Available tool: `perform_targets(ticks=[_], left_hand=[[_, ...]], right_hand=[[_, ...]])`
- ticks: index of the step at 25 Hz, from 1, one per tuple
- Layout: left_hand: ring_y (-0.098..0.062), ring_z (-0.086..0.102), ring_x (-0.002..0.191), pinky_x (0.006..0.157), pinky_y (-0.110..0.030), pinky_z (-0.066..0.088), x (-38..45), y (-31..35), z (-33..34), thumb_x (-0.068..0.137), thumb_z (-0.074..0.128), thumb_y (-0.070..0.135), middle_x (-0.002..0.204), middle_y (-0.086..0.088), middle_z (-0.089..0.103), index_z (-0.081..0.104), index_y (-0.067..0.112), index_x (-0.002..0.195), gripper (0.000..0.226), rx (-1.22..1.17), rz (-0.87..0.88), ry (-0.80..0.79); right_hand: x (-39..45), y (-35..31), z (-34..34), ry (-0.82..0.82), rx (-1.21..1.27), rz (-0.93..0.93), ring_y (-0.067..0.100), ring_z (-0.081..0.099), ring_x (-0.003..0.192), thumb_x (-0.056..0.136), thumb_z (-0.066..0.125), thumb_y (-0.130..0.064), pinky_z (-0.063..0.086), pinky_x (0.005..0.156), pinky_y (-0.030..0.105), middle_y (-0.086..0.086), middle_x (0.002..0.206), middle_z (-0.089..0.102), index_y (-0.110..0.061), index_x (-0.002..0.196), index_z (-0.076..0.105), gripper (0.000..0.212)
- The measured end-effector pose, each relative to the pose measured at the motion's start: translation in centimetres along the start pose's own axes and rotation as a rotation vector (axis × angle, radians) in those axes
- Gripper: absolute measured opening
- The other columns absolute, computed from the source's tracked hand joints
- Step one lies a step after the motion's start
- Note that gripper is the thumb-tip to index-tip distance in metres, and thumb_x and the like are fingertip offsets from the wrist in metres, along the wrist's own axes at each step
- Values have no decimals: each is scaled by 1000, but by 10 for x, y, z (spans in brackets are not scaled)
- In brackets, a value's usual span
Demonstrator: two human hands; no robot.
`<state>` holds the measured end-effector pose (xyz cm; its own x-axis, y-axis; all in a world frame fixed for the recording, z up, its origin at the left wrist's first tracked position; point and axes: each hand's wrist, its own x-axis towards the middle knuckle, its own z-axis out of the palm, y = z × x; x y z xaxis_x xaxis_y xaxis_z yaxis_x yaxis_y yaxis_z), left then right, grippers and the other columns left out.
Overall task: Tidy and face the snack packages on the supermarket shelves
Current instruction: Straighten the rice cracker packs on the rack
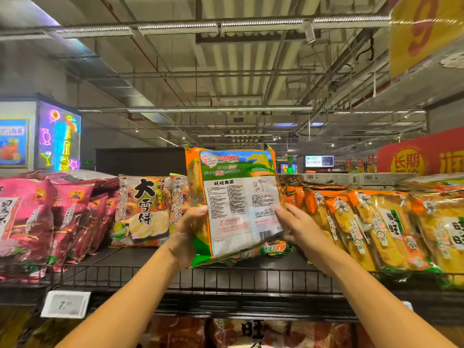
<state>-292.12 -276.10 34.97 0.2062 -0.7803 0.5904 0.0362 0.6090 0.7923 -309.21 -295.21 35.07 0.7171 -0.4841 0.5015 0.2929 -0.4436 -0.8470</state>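
Both hands are holding one orange snack bag (236,202) upright above the top shelf (140,257), over the gap between the row of red-and-white cracker bags (139,212) and the leaning row of yellow bags (376,227). The left hand (187,237) is gripping the bag's lower left edge, thumb on the printed back panel, while the right hand (296,227) is pinching its right side. The back label is facing outward, so the bag probably needs turning front-out before being stood in the gap, its bottom seam seated behind the wire fence (251,277) and its face square with its neighbours. A light grip at the edges should spare the brittle crackers inside. The film is glossy and crinkly, the bag flat and pillow-shaped; another green-edged bag (273,248) is lying flat beneath it. Dark pink bags (37,217) are slumping at far left.
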Motion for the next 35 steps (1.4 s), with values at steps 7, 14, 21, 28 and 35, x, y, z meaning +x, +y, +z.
perform_targets(ticks=[7,14,21,28,35], left_hand=[[-20,66,114,95,-40,53,21,-12,-31,76,70,64,123,-2,70,71,32,115,50,268,-125,214],[-26,62,120,113,-62,30,23,-29,-43,86,53,58,127,-2,68,74,30,108,42,359,-191,240],[-16,53,128,113,-47,34,17,-36,-54,77,70,58,140,6,57,70,43,112,38,309,-234,162],[-19,49,134,111,-46,38,14,-38,-63,62,83,62,146,-11,43,66,31,123,70,359,-115,60],[-19,50,133,111,-43,38,14,-39,-65,64,84,58,145,-13,45,67,27,122,68,362,-102,52]], right_hand=[[11,14,-11,62,229,-81,25,73,100,76,74,-30,59,71,27,10,114,74,-14,117,61,47],[13,34,-15,16,136,34,27,73,101,74,74,-39,61,80,45,6,111,76,-8,122,55,61],[16,48,-20,36,100,16,24,66,112,79,76,-25,54,93,41,8,124,70,-13,139,50,66],[6,41,-14,-22,-40,-93,-3,68,102,80,75,-19,51,76,7,-16,110,75,-23,117,61,41],[7,44,-17,-27,-44,-112,-3,67,103,70,78,-30,51,77,9,-18,110,74,-29,115,61,47]])
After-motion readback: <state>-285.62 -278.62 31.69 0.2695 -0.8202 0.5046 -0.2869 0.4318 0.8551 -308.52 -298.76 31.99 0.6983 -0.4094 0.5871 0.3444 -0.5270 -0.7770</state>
